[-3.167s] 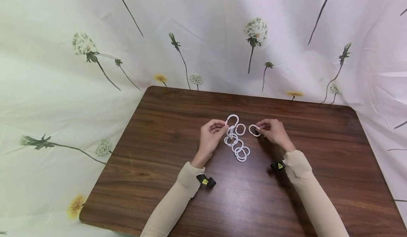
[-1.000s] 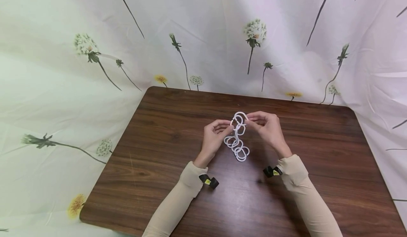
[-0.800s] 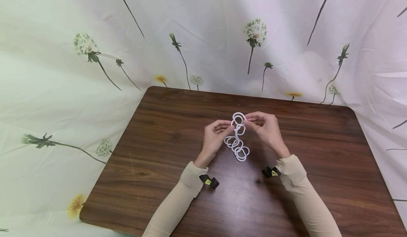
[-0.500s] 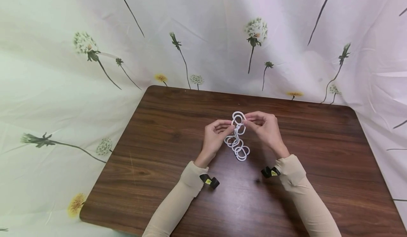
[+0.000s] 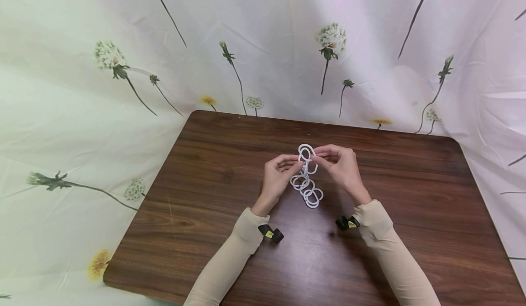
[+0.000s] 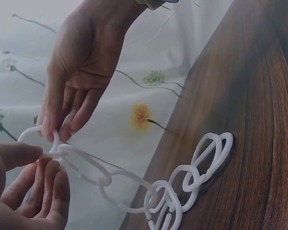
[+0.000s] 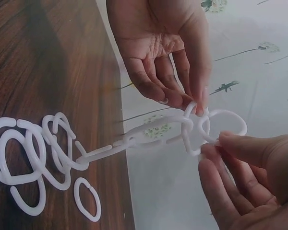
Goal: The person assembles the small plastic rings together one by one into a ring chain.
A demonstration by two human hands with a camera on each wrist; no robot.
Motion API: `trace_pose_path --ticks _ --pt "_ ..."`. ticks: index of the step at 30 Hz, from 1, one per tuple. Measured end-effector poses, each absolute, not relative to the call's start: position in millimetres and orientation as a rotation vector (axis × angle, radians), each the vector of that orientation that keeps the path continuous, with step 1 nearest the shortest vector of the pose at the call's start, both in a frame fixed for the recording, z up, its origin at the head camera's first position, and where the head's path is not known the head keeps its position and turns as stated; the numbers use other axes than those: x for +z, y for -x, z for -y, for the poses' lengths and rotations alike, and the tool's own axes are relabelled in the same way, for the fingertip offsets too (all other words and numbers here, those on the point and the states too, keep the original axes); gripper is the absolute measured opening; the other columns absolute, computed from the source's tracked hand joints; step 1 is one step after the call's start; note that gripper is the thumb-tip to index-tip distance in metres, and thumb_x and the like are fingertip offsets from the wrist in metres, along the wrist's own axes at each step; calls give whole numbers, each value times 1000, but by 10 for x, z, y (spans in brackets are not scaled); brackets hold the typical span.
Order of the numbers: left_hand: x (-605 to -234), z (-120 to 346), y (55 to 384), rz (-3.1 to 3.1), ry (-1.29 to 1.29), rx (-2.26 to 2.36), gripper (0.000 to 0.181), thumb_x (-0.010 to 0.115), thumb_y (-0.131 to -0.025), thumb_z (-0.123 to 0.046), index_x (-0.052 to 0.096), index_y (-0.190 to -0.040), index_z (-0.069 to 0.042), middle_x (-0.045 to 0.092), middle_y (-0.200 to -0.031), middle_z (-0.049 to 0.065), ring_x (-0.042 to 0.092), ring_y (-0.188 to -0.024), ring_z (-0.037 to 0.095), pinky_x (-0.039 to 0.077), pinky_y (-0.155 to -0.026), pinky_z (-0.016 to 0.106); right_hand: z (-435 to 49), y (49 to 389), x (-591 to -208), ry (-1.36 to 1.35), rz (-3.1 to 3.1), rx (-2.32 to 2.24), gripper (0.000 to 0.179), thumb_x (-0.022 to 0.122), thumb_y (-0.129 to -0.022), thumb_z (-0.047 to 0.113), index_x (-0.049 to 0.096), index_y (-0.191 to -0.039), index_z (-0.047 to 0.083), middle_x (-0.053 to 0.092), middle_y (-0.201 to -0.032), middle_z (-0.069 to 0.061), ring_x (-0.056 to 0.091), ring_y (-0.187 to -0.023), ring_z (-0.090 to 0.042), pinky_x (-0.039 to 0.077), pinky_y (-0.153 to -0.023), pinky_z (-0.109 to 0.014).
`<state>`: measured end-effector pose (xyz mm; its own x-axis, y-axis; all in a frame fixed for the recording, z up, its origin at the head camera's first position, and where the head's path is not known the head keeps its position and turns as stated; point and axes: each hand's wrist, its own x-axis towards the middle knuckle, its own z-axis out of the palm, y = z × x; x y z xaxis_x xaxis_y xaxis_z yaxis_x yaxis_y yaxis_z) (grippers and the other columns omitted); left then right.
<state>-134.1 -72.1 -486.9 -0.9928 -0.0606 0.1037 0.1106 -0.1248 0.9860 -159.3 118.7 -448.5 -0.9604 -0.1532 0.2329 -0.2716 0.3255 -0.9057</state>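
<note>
A chain of white plastic C-shaped links lies partly on the brown table, and its far end is lifted between my hands. My left hand pinches the top link of the chain between thumb and fingertips. Close beside it, my right hand pinches another link at its edge. In the right wrist view these two links overlap where the fingertips meet. I cannot tell whether they are hooked together. One single link lies by itself on the table beneath, mostly overlapped in the head view.
The wood-grain table has rounded corners. A white cloth printed with dandelions hangs close behind and to the left of it. Black camera mounts sit on both inner wrists, under rolled beige sleeves.
My right hand has carried its link leftward and up to the left hand's link, so the two now overlap. Over the last second both links tilted slightly and the right hand edged left.
</note>
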Motion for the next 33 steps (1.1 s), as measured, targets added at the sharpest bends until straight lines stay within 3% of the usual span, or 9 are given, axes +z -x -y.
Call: trace_pose_path --ticks 12,19,26,33 --pt "-4879 683 1343 2011 115 -2289 20 78 -90 0 75 -107 11 75 -104 30 72 -81 4 59 -75 16 -1131 1594 -4518 -445 2473 1687 17 83 -89 8 79 -104 1 80 -94 -19 69 -77 3 56 -70 -9" --pt "-4889 665 1342 1994 116 -2298 21 78 -90 2 73 -108 12 74 -103 31 71 -81 4 58 -74 15 -1086 1597 -4508 -396 2460 1738 21 78 -90 -2 72 -108 -11 76 -100 -31 69 -79 0 56 -73 -8" --pt "-4893 687 1355 1992 92 -2290 21 79 -89 0 73 -106 9 75 -102 28 71 -82 6 58 -74 15 -1113 1603 -4512 -368 2428 1841 22 80 -93 10 74 -107 -5 76 -101 -28 69 -78 4 57 -72 -11" --pt "-4871 693 1355 1957 63 -2314 21 78 -92 -5 72 -106 9 77 -96 19 72 -81 10 61 -76 20 -1091 1589 -4504 -361 2404 1896 21 78 -92 6 72 -107 -7 75 -101 -30 71 -78 4 58 -70 -13"
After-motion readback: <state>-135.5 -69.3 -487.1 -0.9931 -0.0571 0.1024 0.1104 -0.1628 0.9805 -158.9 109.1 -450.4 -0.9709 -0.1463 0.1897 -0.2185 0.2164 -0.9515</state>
